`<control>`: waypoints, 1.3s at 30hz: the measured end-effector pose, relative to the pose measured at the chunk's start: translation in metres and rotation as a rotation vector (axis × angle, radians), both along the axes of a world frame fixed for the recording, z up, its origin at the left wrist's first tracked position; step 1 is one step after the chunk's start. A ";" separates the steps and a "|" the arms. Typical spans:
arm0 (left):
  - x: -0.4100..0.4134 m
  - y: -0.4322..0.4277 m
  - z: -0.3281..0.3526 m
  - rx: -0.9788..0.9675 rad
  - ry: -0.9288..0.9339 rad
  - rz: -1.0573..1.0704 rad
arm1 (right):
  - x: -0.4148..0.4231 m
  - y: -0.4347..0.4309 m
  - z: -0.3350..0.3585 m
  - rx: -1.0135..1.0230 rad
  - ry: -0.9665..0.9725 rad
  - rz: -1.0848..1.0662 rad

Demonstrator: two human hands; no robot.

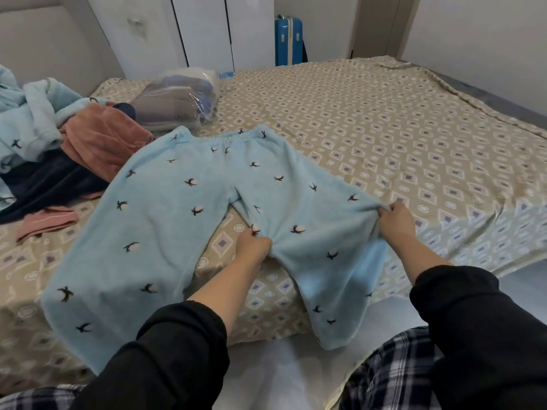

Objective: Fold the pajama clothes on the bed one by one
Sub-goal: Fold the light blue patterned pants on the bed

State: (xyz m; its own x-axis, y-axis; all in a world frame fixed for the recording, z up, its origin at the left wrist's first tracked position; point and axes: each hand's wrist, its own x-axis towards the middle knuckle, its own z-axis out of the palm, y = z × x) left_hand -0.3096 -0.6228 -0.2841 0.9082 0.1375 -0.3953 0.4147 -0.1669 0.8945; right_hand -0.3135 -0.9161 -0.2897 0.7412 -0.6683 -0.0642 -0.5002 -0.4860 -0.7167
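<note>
head view | light-blue pajama pants (pixel 183 208) lie flat on bed (pixel 384 128), waistband far, legs running toward the person | left hand (pixel 253 242) pinches right leg's inner edge, right hand (pixel 395 218) pinches its outer edge | other leg lies leftward, so fold likely carries left | unfolded pile (pixel 59 149) far left

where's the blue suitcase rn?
Head view, top centre: the blue suitcase stands beyond the far edge of the bed, just right of the white wardrobe doors.

Light-blue pajama pants (pixel 165 208), dark sprigs
</note>
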 end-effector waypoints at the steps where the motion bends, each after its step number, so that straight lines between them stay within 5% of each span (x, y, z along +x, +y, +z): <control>1: -0.001 -0.002 0.000 -0.014 -0.003 0.004 | 0.000 0.001 0.000 0.001 0.009 0.028; 8: -0.005 -0.003 0.010 -0.074 0.085 -0.164 | 0.004 -0.010 0.022 -0.137 -0.105 -0.017; 13: 0.001 0.006 0.005 0.688 -0.352 -0.370 | 0.008 -0.005 0.013 -0.375 0.150 0.053; 16: 0.004 -0.003 -0.003 1.052 -0.565 -0.569 | 0.009 0.011 0.007 -0.583 0.045 0.241; 18: 0.010 -0.005 -0.018 1.134 -0.571 -0.722 | 0.001 0.015 -0.001 -0.642 -0.053 0.554; 20: 0.016 -0.001 -0.032 1.136 -0.508 -0.795 | -0.010 0.004 -0.019 -0.693 0.068 0.754; 25: 0.019 0.002 -0.042 1.187 -0.547 -0.769 | -0.013 -0.042 -0.030 -0.584 0.329 0.256; 30: 0.024 0.003 -0.042 1.234 -0.549 -0.776 | -0.009 -0.017 -0.022 -0.510 0.115 0.150; 36: 0.029 0.006 -0.042 1.259 -0.671 -0.870 | 0.000 -0.033 0.002 -0.092 -0.149 0.002; 39: 0.035 0.010 -0.043 1.209 -0.743 -0.897 | 0.013 -0.049 0.015 -0.247 -0.037 0.117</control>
